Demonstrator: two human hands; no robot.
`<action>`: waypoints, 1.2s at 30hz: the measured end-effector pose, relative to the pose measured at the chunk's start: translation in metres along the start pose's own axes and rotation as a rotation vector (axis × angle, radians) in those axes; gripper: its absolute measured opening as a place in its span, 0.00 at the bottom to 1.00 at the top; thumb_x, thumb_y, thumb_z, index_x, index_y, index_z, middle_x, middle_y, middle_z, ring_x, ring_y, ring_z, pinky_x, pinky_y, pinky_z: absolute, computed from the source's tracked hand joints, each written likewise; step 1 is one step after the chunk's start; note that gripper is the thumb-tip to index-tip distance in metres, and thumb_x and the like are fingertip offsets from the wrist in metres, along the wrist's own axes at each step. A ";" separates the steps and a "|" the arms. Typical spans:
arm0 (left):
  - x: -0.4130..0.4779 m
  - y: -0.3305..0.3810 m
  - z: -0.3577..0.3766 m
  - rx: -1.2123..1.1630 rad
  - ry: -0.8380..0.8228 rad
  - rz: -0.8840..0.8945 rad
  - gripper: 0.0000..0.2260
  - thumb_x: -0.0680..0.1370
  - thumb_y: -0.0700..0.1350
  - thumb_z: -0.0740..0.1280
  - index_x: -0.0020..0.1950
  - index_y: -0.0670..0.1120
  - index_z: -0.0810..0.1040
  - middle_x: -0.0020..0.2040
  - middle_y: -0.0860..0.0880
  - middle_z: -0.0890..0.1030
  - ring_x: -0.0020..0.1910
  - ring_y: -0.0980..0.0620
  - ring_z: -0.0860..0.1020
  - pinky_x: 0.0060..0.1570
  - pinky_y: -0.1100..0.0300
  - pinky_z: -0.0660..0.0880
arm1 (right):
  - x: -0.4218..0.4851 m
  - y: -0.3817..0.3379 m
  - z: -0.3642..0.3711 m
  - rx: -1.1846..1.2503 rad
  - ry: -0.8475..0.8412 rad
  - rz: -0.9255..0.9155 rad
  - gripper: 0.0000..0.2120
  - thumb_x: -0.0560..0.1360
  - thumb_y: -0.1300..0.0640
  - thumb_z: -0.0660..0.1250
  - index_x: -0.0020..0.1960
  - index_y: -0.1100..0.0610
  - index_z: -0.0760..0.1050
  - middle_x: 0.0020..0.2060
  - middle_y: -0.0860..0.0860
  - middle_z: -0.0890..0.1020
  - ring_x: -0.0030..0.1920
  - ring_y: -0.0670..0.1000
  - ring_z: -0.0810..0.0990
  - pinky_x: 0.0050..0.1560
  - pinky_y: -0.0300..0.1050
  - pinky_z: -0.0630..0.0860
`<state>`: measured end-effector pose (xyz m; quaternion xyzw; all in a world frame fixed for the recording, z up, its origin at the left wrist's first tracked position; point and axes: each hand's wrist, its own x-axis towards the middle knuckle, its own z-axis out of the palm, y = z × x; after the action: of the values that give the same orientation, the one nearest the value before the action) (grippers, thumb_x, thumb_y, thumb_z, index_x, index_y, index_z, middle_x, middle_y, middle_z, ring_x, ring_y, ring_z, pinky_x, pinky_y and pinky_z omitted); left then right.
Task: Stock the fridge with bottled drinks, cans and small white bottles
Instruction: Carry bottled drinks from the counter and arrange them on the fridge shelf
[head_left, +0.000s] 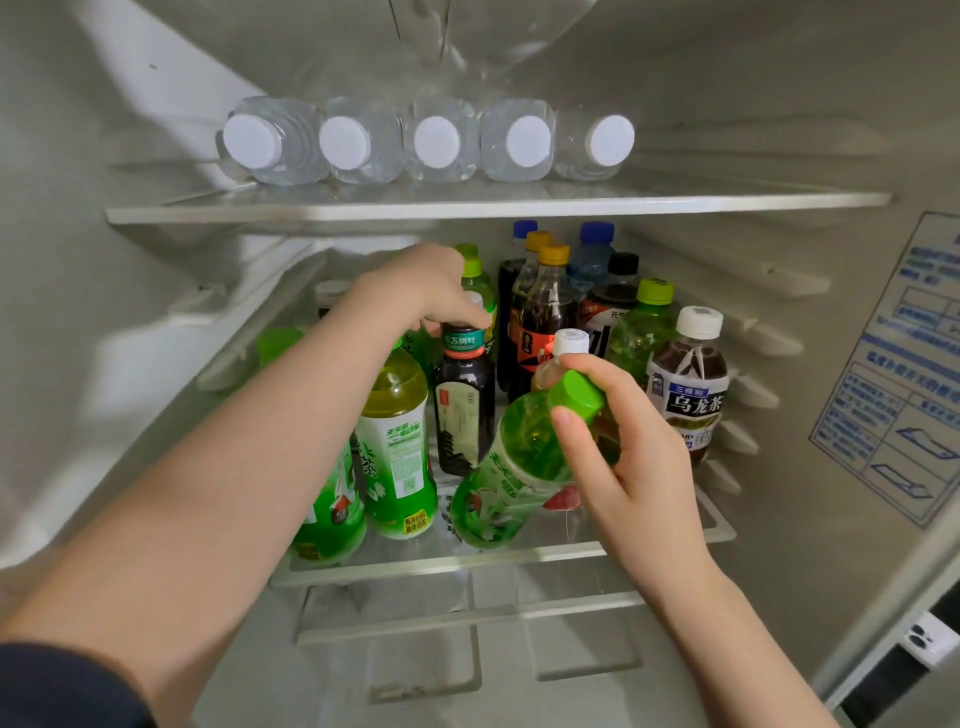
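Observation:
I look into an open fridge. My right hand (618, 452) grips a green tea bottle (511, 473) by its neck, just under the green cap, and holds it tilted over the front of the middle glass shelf (519, 558). My left hand (421, 291) reaches deeper and pinches the top of a dark tea bottle (464, 405) standing upright. Left of that stand two more green tea bottles (397, 441). Behind are cola bottles (540, 322), blue-capped bottles (592, 254) and an oolong tea bottle (688, 384) at the right.
Several clear water bottles (431, 143) with white caps lie side by side on the upper shelf (493, 208). Ribbed shelf rails line the right wall (753, 364), which carries a blue label (909, 374). A lower shelf edge (467, 618) sits below.

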<state>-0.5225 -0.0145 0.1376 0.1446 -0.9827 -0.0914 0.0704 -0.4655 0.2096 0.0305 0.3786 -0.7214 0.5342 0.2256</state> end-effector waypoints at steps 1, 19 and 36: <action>0.002 0.000 0.004 0.024 0.043 -0.006 0.18 0.71 0.58 0.71 0.38 0.43 0.74 0.28 0.49 0.77 0.25 0.56 0.78 0.27 0.62 0.72 | 0.000 0.000 0.000 -0.003 0.003 0.000 0.16 0.76 0.52 0.62 0.64 0.51 0.72 0.54 0.44 0.79 0.53 0.43 0.78 0.51 0.45 0.77; 0.011 -0.014 -0.002 -0.265 -0.071 0.096 0.16 0.69 0.46 0.76 0.54 0.47 0.79 0.47 0.47 0.79 0.41 0.48 0.82 0.36 0.57 0.82 | 0.008 0.005 -0.007 -0.006 -0.022 0.047 0.18 0.76 0.50 0.61 0.65 0.49 0.71 0.52 0.44 0.79 0.49 0.43 0.79 0.48 0.49 0.78; 0.010 -0.011 0.003 -0.275 -0.086 0.108 0.17 0.72 0.41 0.73 0.59 0.42 0.76 0.53 0.42 0.79 0.40 0.53 0.80 0.26 0.66 0.77 | 0.007 0.003 -0.007 -0.083 -0.038 -0.032 0.18 0.76 0.51 0.62 0.65 0.53 0.71 0.52 0.46 0.80 0.49 0.43 0.77 0.49 0.38 0.75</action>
<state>-0.5292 -0.0274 0.1339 0.0762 -0.9694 -0.2275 0.0521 -0.4726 0.2143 0.0365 0.3902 -0.7409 0.4931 0.2360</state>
